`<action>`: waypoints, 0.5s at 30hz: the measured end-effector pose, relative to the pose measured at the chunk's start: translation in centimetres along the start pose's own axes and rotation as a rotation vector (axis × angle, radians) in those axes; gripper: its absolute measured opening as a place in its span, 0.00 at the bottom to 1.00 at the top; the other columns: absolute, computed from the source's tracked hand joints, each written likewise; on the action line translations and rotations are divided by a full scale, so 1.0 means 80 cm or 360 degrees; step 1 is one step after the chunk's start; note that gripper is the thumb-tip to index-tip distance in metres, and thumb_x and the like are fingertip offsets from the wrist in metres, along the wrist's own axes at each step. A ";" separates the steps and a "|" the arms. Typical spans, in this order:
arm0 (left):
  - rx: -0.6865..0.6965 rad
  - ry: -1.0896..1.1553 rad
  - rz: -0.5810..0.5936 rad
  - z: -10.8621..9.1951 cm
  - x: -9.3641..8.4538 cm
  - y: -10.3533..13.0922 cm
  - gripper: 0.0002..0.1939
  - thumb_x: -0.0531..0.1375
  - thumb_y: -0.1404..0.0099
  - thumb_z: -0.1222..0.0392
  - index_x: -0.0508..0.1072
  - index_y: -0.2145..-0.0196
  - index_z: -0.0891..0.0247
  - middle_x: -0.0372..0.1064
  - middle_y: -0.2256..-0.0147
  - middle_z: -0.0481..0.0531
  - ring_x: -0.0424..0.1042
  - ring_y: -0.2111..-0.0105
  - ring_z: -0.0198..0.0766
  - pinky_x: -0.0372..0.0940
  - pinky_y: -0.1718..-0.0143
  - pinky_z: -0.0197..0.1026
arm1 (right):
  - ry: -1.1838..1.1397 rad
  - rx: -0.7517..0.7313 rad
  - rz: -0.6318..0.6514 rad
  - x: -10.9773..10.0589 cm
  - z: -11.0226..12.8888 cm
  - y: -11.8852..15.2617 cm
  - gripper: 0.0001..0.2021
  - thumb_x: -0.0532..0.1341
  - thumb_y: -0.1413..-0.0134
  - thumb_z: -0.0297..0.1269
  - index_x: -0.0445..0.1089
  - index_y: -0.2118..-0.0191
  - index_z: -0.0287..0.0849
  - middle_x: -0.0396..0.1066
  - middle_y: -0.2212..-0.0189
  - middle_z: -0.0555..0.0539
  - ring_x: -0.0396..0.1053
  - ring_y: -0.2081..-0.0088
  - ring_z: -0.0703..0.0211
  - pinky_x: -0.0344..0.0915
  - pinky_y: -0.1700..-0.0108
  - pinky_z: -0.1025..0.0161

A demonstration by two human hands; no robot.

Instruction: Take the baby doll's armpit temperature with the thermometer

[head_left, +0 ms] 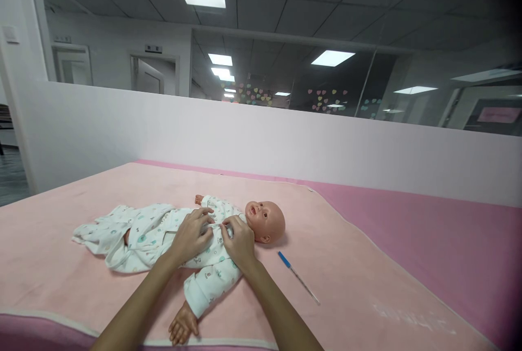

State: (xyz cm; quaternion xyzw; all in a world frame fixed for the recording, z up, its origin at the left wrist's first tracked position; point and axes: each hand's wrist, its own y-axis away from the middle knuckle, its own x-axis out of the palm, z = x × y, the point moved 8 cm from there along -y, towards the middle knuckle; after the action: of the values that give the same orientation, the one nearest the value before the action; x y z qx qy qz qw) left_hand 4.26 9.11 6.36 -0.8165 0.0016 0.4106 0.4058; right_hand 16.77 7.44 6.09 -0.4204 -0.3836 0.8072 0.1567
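At lower centre, a doll [269, 221] wears an outfit [214, 280], fastening apparently unfinished: right hand [240, 239] fingers pinch its front, left hand [191, 236] grip unclear.

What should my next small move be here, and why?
Probably gently smooth the printed garment over the doll's chest: the left hand and right hand both have fingertips close together at the cloth there, which looks slightly raised between them. Whether they pinch it is hard to tell.
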 end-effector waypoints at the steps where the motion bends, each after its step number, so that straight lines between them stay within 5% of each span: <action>1: -0.0011 0.0016 0.0006 0.001 0.001 0.000 0.08 0.50 0.43 0.64 0.69 0.68 0.60 0.64 0.54 0.50 0.64 0.56 0.42 0.60 0.54 0.47 | 0.0007 0.0004 0.0001 0.000 0.000 0.000 0.05 0.54 0.46 0.33 0.66 0.70 0.44 0.70 0.71 0.51 0.67 0.68 0.63 0.57 0.67 0.69; 15: -0.0023 0.0036 0.0078 -0.007 0.001 -0.002 0.10 0.47 0.42 0.67 0.66 0.68 0.59 0.64 0.63 0.49 0.64 0.63 0.39 0.60 0.59 0.45 | 0.0066 0.0000 -0.0007 0.002 0.000 0.001 0.06 0.54 0.45 0.34 0.66 0.69 0.44 0.70 0.71 0.51 0.67 0.67 0.63 0.56 0.68 0.68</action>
State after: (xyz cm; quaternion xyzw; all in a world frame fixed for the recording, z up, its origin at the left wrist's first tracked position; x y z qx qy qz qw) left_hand 4.72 8.85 6.60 -0.8238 0.0232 0.4110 0.3897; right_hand 16.68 7.47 5.96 -0.4363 -0.3812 0.7979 0.1664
